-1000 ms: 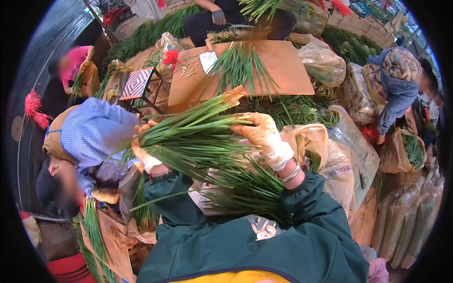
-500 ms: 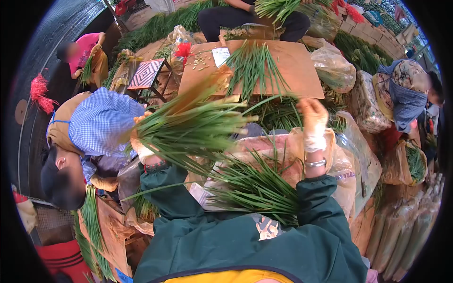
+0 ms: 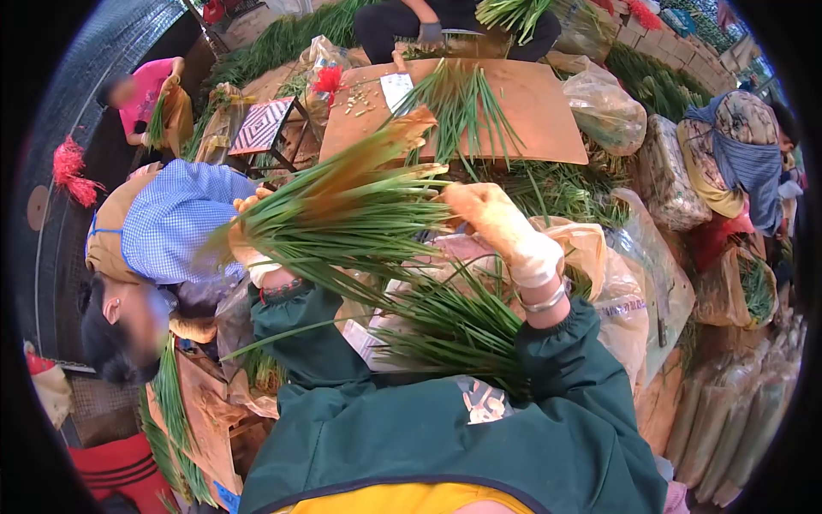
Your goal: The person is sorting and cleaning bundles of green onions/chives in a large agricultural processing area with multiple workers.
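My left hand (image 3: 247, 230), in an orange-stained glove, is closed round a thick bunch of garlic chives (image 3: 342, 223). The bunch is held in the air, its pale stem ends pointing right and some brown withered leaves along its upper side. At those stem ends is my right hand (image 3: 488, 218), also gloved, with curled fingers; whatever is between the fingertips is hidden. Below both hands, more loose chives (image 3: 454, 334) lie across my lap, over a pinkish sack.
Ahead stands a wooden board (image 3: 539, 111) with chives and small scraps on it. A person in a blue checked garment (image 3: 193, 218) bends close on my left. Plastic bags (image 3: 604, 107) and a patterned stool (image 3: 264, 124) stand around. Other people work further off.
My right hand has come left and down to the stem ends of the bunch; before, it was raised apart on the right. My left hand keeps holding the bunch, slightly shifted.
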Motion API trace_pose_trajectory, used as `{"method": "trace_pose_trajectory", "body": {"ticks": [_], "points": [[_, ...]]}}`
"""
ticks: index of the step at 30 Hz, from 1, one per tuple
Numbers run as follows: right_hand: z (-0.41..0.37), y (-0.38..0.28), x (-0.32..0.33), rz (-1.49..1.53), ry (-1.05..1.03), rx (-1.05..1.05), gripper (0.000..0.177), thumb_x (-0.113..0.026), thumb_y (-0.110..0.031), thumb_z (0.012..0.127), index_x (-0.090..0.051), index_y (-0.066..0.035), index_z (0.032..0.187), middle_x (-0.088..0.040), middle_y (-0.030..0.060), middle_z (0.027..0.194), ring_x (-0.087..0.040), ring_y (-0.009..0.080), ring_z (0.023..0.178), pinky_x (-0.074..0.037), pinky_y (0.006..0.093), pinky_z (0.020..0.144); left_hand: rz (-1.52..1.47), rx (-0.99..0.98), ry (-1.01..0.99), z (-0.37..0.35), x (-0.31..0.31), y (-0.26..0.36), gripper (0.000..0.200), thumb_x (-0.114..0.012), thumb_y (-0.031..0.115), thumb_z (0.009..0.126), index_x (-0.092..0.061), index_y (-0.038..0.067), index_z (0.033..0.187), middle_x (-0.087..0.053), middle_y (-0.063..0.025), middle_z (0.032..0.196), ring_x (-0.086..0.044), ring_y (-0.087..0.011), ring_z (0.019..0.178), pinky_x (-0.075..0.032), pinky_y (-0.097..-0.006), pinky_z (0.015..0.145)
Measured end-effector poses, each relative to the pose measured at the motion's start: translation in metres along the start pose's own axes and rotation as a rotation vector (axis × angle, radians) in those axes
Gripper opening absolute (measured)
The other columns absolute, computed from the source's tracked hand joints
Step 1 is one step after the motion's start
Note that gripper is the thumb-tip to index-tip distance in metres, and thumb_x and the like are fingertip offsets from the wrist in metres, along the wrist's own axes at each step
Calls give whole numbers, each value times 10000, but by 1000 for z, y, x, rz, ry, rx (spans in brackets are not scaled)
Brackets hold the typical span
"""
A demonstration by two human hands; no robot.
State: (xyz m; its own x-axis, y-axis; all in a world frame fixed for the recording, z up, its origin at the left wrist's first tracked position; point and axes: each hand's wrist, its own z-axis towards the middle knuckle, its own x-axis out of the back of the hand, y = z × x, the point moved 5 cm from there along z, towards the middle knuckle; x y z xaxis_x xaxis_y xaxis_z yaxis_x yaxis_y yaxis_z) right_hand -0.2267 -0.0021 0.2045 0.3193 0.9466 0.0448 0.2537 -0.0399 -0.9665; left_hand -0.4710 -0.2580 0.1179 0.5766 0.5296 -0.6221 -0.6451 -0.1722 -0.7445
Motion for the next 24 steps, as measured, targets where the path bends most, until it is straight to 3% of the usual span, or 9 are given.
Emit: {"method": "trace_pose_trajectory", "body": {"ticks": [2, 4, 6, 7, 9, 16, 18, 20, 24], "points": [[14, 15, -10, 96, -71, 49, 312, -658, -263, 840, -664, 24, 960, -630, 22, 772, -547, 76, 686, -459, 232, 635, 1340, -676, -150, -4, -12, -14, 283, -553, 25, 786, -431, 12, 1041, -451, -36, 796, -477, -143, 753, -430, -242, 680], [12, 18, -13, 38, 2, 103, 237, -684, -175, 814, -671, 22, 946, -630, 18, 747, -547, 67, 651, -459, 224, 586, 1393, -751, -132, -10, -22, 2, 242, -533, 58, 806, -427, 26, 1021, -437, -22, 772, -462, -140, 736, -419, -231, 686], [-2, 11, -13, 9, 124, 171, 215, -675, -132, 818, -666, 29, 959, -634, 18, 736, -551, 66, 635, -460, 221, 575, 447, -379, -187, -16, -27, 49, 201, -506, 112, 835, -429, 42, 1006, -432, -15, 769, -463, -131, 724, -427, -229, 683], [-4, 13, -14, 77, 117, 161, 189, -669, -101, 821, -670, 21, 966, -640, 24, 747, -552, 59, 624, -461, 212, 569, 446, -382, -182, -10, -20, 23, 201, -506, 112, 835, -429, 42, 1006, -432, -15, 769, -463, -131, 724, -427, -229, 683], [-9, 17, -5, 127, 156, 175, 183, -670, -102, 821, -673, 15, 962, -634, 21, 740, -549, 55, 617, -456, 206, 560, 1278, -967, -83, -3, -19, -41, 199, -493, 155, 837, -433, 58, 1001, -436, -9, 772, -476, -126, 722, -442, -233, 673], [-18, 65, 134, 164, 829, 390, 110, -640, -107, 834, -689, -44, 909, -598, 0, 671, -495, 64, 585, -400, 214, 527, 1231, -311, -210, -33, -58, 61, 250, -393, 263, 961, -474, 58, 1080, -548, -51, 1027, -546, -191, 947, -447, -350, 890], [-2, 89, 150, -402, 655, 200, 186, -672, -140, 799, -681, -52, 963, -650, 49, 758, -598, 152, 667, -480, 275, 620, 1204, -175, -197, -37, -55, 60, 267, -378, 278, 979, -480, 58, 1092, -564, -58, 1063, -556, -200, 979, -447, -367, 921], [13, 116, 141, -1064, 444, 168, 318, -692, -160, 765, -643, -64, 1064, -666, 98, 966, -637, 242, 893, -496, 324, 803, 1344, -505, -251, -28, -42, 18, 256, -386, 277, 977, -485, 57, 1063, -579, -62, 1002, -576, -201, 920, -467, -363, 892], [4, 8, 45, -398, 207, 658, 690, -635, 3, 756, -356, -65, 1383, -402, 160, 1380, -357, 270, 1310, -271, 332, 1088, 1428, -421, -211, -18, -26, 15, 239, -351, 244, 981, -472, 44, 1031, -543, -56, 965, -537, -157, 928, -417, -272, 905]]}}
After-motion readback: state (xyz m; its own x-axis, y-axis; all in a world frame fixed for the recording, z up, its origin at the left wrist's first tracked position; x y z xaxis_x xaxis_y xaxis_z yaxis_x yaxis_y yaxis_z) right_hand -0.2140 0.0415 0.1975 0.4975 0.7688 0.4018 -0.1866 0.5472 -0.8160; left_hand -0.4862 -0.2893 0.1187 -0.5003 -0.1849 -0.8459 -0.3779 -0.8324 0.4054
